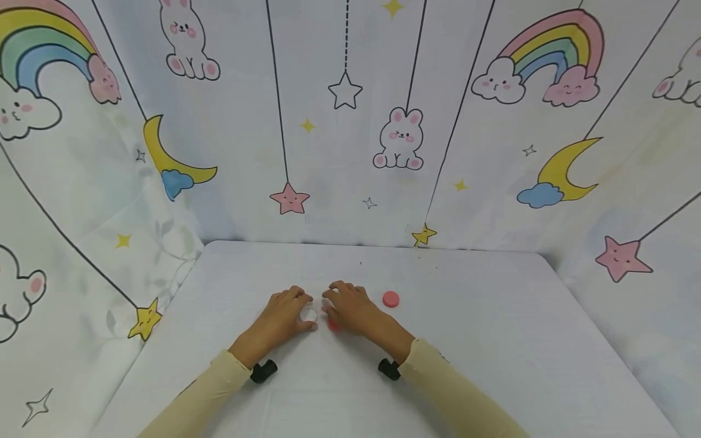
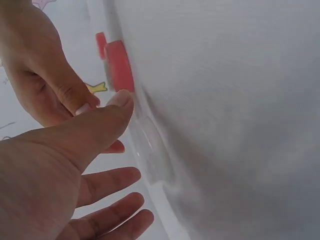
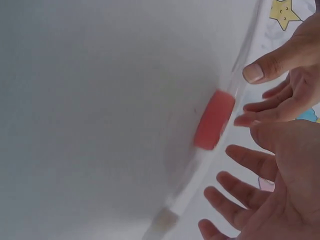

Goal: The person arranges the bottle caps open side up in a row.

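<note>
My left hand (image 1: 280, 317) is around a small clear round container (image 1: 308, 314) on the white table, thumb on the near side and fingers on the far side. In the left wrist view the clear container (image 2: 152, 150) stands beyond the spread fingers, with a gap to them. A red round lid-like piece (image 1: 333, 326) sits just to its right, partly hidden under my right hand (image 1: 355, 311). The right wrist view shows this red piece (image 3: 215, 120) beside the right fingertips, which are spread and grip nothing. Both hands face each other, close together.
Another red disc (image 1: 390, 298) lies on the table (image 1: 493, 340) to the right of my right hand. A pale blurred thing (image 3: 162, 222) shows low in the right wrist view. Printed cloth (image 1: 246, 121) hangs around the table's back and sides.
</note>
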{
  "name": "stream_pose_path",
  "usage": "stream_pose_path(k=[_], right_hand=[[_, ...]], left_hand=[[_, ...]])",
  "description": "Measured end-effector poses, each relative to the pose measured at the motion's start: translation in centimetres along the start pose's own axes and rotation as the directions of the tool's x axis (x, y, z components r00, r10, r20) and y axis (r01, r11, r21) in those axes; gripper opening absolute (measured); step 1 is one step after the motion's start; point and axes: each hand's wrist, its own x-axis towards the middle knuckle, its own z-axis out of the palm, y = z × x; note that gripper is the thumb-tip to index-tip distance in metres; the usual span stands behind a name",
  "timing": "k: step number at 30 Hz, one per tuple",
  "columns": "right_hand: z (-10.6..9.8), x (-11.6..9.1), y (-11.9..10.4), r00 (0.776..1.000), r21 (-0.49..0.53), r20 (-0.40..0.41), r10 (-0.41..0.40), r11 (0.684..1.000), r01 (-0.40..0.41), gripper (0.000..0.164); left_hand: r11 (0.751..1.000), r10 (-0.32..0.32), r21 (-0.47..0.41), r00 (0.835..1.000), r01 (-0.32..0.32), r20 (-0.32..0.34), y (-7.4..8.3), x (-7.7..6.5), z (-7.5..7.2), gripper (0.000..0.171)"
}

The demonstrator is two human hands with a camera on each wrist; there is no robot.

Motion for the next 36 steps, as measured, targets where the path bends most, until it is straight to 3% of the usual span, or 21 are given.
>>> stream_pose_path(k=[10,24,36], right_hand=[[-1.1,-1.1,1.9,0.999,0.060,0.038,0.029,0.998,-0.031,0.043],[-0.5,-2.1,2.7,0.998,0.038,0.070,-0.007,0.999,0.004,0.043],[-0.6,-2.6,2.8,0.997,0.041,0.074,-0.020,0.999,0.017,0.040]], left_hand=[[0.999,0.043,-0.025,0.997,-0.042,0.060,1.9,0.7,-0.1,0.054],[0.990,0.135,-0.043,0.990,-0.134,0.028,2.6,1.2,0.7,0.042],[0.985,0.170,-0.046,0.985,-0.169,0.021,3.1,1.2,0.6,0.031]])
